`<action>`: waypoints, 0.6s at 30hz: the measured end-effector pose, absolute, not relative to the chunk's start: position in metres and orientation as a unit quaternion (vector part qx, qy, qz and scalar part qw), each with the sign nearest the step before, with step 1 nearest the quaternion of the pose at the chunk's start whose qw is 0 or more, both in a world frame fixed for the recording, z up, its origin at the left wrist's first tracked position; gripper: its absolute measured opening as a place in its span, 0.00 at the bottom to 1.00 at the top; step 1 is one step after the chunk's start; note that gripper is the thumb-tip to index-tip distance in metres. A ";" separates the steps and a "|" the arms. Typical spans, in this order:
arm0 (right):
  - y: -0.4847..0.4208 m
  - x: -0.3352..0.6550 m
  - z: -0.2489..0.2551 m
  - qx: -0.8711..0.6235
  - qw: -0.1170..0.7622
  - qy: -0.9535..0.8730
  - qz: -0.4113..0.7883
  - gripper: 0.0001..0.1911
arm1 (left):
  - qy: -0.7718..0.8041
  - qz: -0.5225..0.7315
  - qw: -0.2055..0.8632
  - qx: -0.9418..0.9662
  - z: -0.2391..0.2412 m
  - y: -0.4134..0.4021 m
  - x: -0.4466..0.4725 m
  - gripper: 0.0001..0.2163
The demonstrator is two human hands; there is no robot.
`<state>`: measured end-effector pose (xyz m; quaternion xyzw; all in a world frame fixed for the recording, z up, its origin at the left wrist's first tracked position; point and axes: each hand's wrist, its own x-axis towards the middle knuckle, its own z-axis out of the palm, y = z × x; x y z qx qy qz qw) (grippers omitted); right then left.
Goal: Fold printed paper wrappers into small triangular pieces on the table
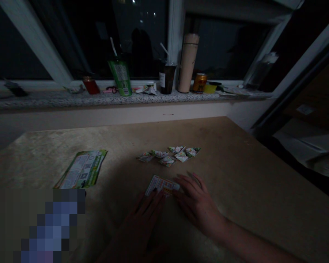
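The step in hand looks to be creasing or smoothing a small printed paper (157, 183), which lies flat on the counter (244, 182) directly in front of the person. The left hand (144, 217) comes over its near edge, fingers laid long and close together, pressing rather than gripping as far as the dim light shows. The right hand (201, 204) sits at the paper's right end, fingers stretched and a little bent; whether thumb and finger pinch that corner I cannot tell. The paper is thus between the two hands, touched from both sides, with its far left corner uncovered.

Just beyond it lie six folded paper pieces (167, 161) in a loose cluster (each peaked and pointed), and a stack of leaflets (83, 170) rests well apart to the left. In my judgement, the next move calls for a steady left hand while the right fingers align the edge and press the crease firmly.
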<state>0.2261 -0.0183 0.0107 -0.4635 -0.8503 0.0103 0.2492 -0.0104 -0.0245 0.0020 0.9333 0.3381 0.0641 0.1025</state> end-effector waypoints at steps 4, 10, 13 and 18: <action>-0.019 0.227 0.012 -0.465 0.253 -0.848 0.000 0.13 | 0.339 0.064 0.086 0.935 0.001 -0.024 -0.011 0.41; -0.019 0.225 0.012 -0.453 0.250 -0.855 -0.028 0.13 | 0.339 0.050 0.087 0.935 0.001 -0.024 -0.011 0.41; -0.020 0.227 0.011 -0.450 0.259 -0.853 -0.046 0.12 | 0.342 0.058 0.085 0.934 0.002 -0.024 -0.011 0.41; -0.020 0.225 0.012 -0.456 0.248 -0.854 -0.029 0.12 | 0.343 0.056 0.094 0.933 0.005 -0.026 -0.010 0.43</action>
